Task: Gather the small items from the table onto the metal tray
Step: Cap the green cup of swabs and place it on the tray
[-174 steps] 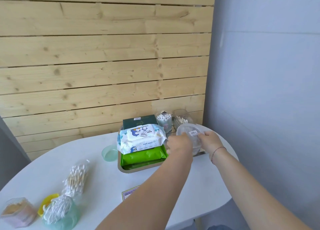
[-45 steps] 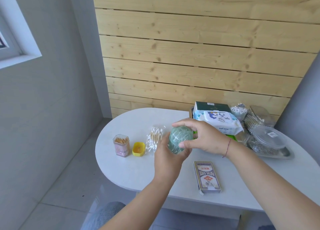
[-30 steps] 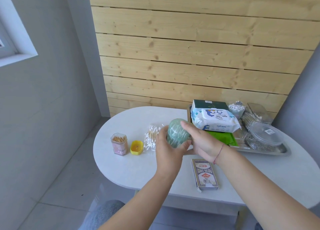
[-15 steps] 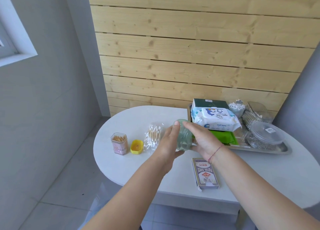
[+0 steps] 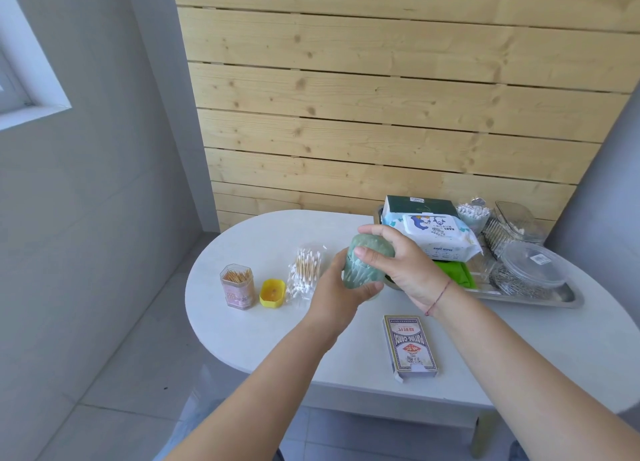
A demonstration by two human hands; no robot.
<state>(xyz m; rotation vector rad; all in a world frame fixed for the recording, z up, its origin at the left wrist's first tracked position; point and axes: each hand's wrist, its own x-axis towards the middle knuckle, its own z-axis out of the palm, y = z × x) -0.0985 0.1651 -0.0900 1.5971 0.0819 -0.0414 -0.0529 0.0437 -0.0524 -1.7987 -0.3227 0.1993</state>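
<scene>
Both hands held a pale green container (image 5: 366, 266) above the white desk (image 5: 242, 329), just left of the metal tray (image 5: 540, 296). Its long axis stood nearly upright, the domed top tipped slightly toward the wooden wall. The left hand (image 5: 337, 296) cupped its lower part, fingers clamped around it; the right hand (image 5: 403, 266) gripped the top, fingers (image 5: 372, 254) curled over the dome. A card box (image 5: 410, 348) lay flat nearby, pointing away from the person.

Two hands: left hand (image 5: 337, 296) and right hand (image 5: 401, 266), sharing one green container (image 5: 367, 264). One toothpick jar (image 5: 237, 286), one yellow lid (image 5: 272, 293), one cotton-swab bag (image 5: 306, 268), one card pack (image 5: 410, 348), one metal tray (image 5: 540, 297), one wipes pack (image 5: 434, 235).
</scene>
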